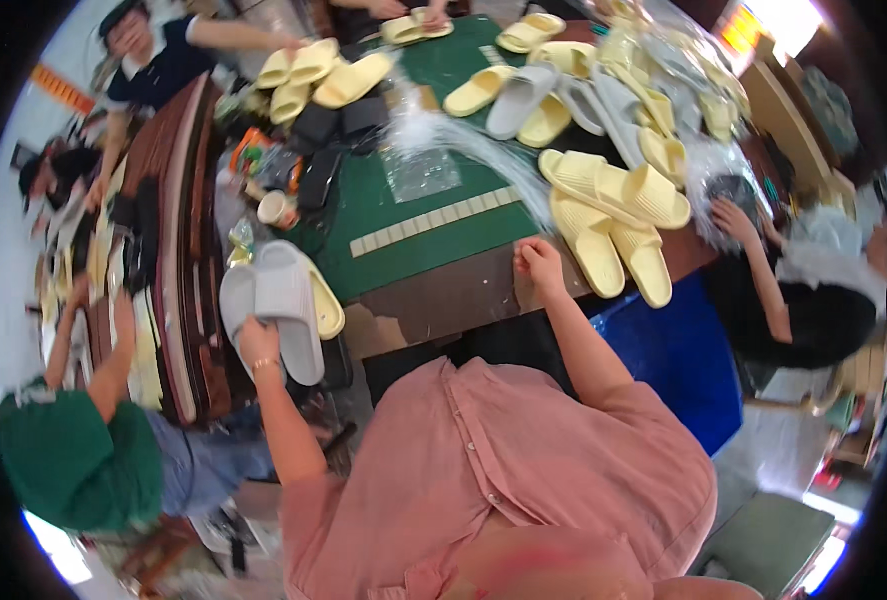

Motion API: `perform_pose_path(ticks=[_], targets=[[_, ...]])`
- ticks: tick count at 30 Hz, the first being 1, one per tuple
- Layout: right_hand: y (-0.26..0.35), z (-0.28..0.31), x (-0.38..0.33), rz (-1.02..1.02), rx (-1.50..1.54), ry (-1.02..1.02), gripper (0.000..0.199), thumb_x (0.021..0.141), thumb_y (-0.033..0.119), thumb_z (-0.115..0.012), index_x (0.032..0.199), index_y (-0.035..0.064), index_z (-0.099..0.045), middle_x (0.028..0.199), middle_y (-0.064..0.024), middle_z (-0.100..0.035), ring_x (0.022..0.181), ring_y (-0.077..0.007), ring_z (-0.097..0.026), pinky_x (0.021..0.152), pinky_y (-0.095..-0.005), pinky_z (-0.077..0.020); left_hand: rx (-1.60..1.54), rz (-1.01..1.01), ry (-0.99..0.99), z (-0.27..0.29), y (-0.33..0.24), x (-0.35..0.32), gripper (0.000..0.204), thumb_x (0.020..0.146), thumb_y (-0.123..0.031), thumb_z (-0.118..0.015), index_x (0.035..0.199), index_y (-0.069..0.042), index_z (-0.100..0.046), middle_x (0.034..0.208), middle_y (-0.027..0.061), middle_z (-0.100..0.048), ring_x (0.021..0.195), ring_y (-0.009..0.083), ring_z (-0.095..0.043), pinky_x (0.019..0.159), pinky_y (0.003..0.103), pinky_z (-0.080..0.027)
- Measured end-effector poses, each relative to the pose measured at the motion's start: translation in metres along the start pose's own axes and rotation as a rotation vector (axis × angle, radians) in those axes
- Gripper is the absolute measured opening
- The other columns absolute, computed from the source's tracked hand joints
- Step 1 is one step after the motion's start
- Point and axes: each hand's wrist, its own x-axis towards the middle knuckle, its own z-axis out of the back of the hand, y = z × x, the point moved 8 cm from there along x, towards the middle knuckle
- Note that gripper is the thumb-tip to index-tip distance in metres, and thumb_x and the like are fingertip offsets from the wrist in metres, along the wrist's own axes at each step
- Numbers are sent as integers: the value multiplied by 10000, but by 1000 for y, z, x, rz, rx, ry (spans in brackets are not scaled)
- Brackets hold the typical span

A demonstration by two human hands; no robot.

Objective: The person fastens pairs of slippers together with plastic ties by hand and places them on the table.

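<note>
At the table's left end, my left hand (259, 345) is closed on a pair of grey slippers (298, 335), its fingers tucked in at the strap opening. A pale yellow slipper (325, 308) lies just behind the grey pair. My right hand (538, 268) is curled closed over the table's near edge; whatever its fingers may hold is too small to make out. Close to it on the right sit ribbed pale yellow slippers (591, 245), one pair resting across another. A strip of small pale stickers (433, 222) lies in front of my hands on the green mat (363, 205).
Clear plastic bags (421, 175) lie mid-table. Yellow and grey slippers (523, 100) pile up at the far right. A paper cup (277, 210) and black items (318, 180) stand left. A blue bin (668, 350) is below right. Co-workers' hands (733, 218) work around the table.
</note>
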Motion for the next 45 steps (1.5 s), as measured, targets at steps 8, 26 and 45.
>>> perform_pose_path(ticks=[8, 26, 45], targets=[[182, 60, -29, 793, -582, -411, 194, 813, 99, -589, 983, 10, -565, 853, -90, -601, 762, -185, -566, 660, -306, -450, -145, -7, 105, -7, -10, -27, 281, 747, -233, -623, 910, -4, -630, 869, 170, -638, 809, 342, -606, 728, 410, -474], [222, 158, -9, 239, -1300, -1076, 781, 630, 452, -704, 1281, 126, -419, 1224, -161, -495, 1095, -360, -495, 869, -523, -406, -1220, -1517, 185, 297, -282, -212, 269, 748, -163, -652, 976, -33, -595, 1025, 173, -599, 881, 311, -570, 704, 350, -477], [97, -18, -49, 775, -1019, -183, 633, 620, 215, -704, 1191, 61, -477, 1199, -195, -489, 1081, -382, -468, 923, -451, -372, -765, -708, 215, 48, -243, -119, 591, 752, -160, -620, 1278, -19, -391, 1250, 194, -442, 1128, 367, -430, 962, 401, -350]])
